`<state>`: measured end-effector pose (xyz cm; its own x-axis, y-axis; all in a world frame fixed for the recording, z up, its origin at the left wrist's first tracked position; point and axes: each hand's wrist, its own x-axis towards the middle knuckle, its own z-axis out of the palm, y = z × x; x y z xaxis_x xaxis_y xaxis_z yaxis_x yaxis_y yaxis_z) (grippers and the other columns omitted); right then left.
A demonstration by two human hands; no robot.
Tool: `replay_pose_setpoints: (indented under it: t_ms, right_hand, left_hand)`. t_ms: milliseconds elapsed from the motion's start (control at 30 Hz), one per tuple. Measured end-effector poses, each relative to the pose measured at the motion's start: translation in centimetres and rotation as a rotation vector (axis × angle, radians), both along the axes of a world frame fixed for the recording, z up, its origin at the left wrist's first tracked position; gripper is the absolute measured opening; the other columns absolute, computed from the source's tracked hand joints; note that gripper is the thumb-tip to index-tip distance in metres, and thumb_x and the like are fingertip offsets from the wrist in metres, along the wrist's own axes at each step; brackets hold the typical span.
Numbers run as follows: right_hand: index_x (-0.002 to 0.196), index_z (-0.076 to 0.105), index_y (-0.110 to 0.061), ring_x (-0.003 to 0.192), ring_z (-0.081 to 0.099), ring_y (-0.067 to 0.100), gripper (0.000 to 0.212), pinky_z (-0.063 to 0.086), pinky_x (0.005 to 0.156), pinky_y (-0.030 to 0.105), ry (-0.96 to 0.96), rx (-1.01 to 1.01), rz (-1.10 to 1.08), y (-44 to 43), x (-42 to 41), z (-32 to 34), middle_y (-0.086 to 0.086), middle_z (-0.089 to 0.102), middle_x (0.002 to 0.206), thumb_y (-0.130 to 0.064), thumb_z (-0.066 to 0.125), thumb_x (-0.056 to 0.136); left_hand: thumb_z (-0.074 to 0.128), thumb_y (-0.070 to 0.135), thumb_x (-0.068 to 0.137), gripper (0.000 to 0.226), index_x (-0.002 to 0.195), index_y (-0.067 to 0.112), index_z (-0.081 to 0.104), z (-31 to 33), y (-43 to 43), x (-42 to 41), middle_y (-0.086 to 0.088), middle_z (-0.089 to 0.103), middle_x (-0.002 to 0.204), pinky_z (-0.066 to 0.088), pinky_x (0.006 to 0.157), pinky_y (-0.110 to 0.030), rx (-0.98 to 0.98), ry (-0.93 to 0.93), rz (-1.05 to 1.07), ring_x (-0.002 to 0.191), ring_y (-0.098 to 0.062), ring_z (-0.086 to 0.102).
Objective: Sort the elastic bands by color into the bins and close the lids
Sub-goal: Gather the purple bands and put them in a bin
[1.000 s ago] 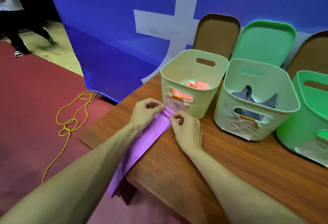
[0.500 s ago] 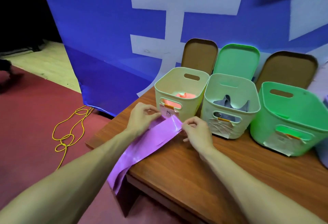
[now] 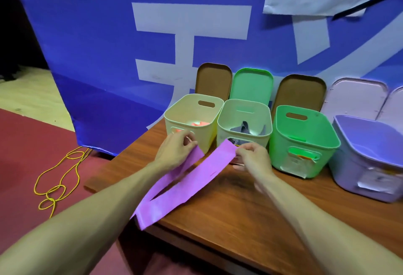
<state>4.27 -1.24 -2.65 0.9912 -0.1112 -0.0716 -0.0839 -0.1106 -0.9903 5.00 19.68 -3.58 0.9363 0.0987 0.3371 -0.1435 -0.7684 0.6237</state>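
A wide purple elastic band (image 3: 183, 183) is spread into a V over the wooden table (image 3: 239, 213). My left hand (image 3: 174, 150) pinches one end and my right hand (image 3: 253, 159) pinches the other, both in front of the bins. Several open bins stand in a row: a cream bin (image 3: 192, 109) holding an orange band (image 3: 199, 124), a pale bin (image 3: 244, 111) holding a grey band (image 3: 246, 129), a green bin (image 3: 303, 135), and a purple bin (image 3: 368, 144) at the right. Their lids lean on the wall behind.
A brown lid (image 3: 212, 77), a green lid (image 3: 250, 83), another brown lid (image 3: 299, 90) and a pale lid (image 3: 357, 98) stand against the blue banner (image 3: 109, 45). A yellow cord (image 3: 58, 178) lies on the red floor left of the table.
My hands have drawn apart, opening the folded purple band into two spread strips. The view has lifted and swung right, bringing the green and purple bins into sight.
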Motion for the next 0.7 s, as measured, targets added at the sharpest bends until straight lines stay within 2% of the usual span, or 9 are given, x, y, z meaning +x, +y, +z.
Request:
replay_pose_setpoints:
  t_ms: [133, 233, 333, 433, 500, 600, 700]
  right_hand:
    - [0.09, 0.055, -0.009, 0.064, 0.067, 0.021, 0.008, 0.058, 0.053, 0.028, 0.006, 0.066, -0.065, -2.0, -0.5, 0.4, 0.014, 0.068, 0.08, -0.003, 0.05, 0.09]
    - [0.087, 0.053, -0.012, 0.07, 0.068, 0.025, 0.009, 0.059, 0.057, 0.031, 0.017, 0.09, -0.119, -3.3, -0.7, 0.4, 0.018, 0.068, 0.088, -0.004, 0.052, 0.09]
    - [0.094, 0.057, -0.011, 0.074, 0.069, 0.025, 0.009, 0.059, 0.059, 0.03, 0.01, 0.1, -0.168, -4.6, -1.0, 0.8, 0.016, 0.069, 0.089, -0.004, 0.052, 0.09]
    - [0.098, 0.062, -0.007, 0.074, 0.066, 0.019, 0.013, 0.057, 0.058, 0.026, -0.018, 0.109, -0.195, -6.1, -1.4, 2.0, 0.01, 0.068, 0.086, -0.003, 0.052, 0.09]
    - [0.09, 0.064, -0.01, 0.079, 0.066, 0.022, 0.013, 0.058, 0.063, 0.03, -0.037, 0.131, -0.216, -7.1, -1.6, 2.7, 0.011, 0.068, 0.088, -0.002, 0.054, 0.088]
    - [0.087, 0.064, -0.013, 0.079, 0.068, 0.023, 0.014, 0.06, 0.067, 0.032, -0.053, 0.141, -0.262, -9.0, -1.9, 3.5, 0.012, 0.069, 0.09, -0.002, 0.055, 0.086]
    - [0.087, 0.062, -0.012, 0.074, 0.066, 0.022, 0.015, 0.059, 0.07, 0.036, -0.061, 0.139, -0.282, -10.8, -2.4, 4.1, 0.013, 0.068, 0.092, 0.001, 0.053, 0.085]
  left_hand:
    - [0.06, 0.026, 0.089, 0.006, 0.086, 0.021, 0.059, 1.4, -1.8, 0.4, 0.003, 0.064, 0.076, 0.049, 0.075, -0.035, -0.063, -0.003, -0.05, 0.077, -0.017, 0.06]
    - [0.062, 0.021, 0.089, 0.006, 0.084, 0.02, 0.058, 2.6, -3.9, 0.3, 0.004, 0.061, 0.07, 0.039, 0.061, -0.018, -0.089, -0.016, -0.122, 0.07, -0.014, 0.056]
    - [0.063, 0.021, 0.089, 0.005, 0.085, 0.02, 0.06, 3.8, -5.6, 0.3, 0.002, 0.063, 0.071, 0.037, 0.059, -0.02, -0.118, -0.03, -0.18, 0.067, -0.013, 0.055]
    - [0.064, 0.022, 0.089, 0.005, 0.086, 0.02, 0.06, 5.2, -7.2, 0.2, 0.003, 0.063, 0.07, 0.034, 0.053, -0.011, -0.16, -0.051, -0.229, 0.062, -0.005, 0.052]
    - [0.065, 0.021, 0.088, 0.006, 0.086, 0.02, 0.06, 6.3, -8.3, 0.0, 0.005, 0.061, 0.066, 0.036, 0.052, -0.013, -0.178, -0.054, -0.267, 0.056, -0.001, 0.05]
    - [0.066, 0.019, 0.087, 0.008, 0.085, 0.021, 0.059, 7.7, -9.8, -0.1, 0.001, 0.063, 0.066, 0.045, 0.058, -0.032, -0.191, -0.059, -0.305, 0.056, -0.009, 0.053]
    - [0.065, 0.017, 0.087, 0.009, 0.095, 0.018, 0.062, 8.8, -11.5, -0.5, 0.0, 0.061, 0.067, 0.045, 0.059, -0.031, -0.147, -0.073, -0.333, 0.06, -0.015, 0.054]
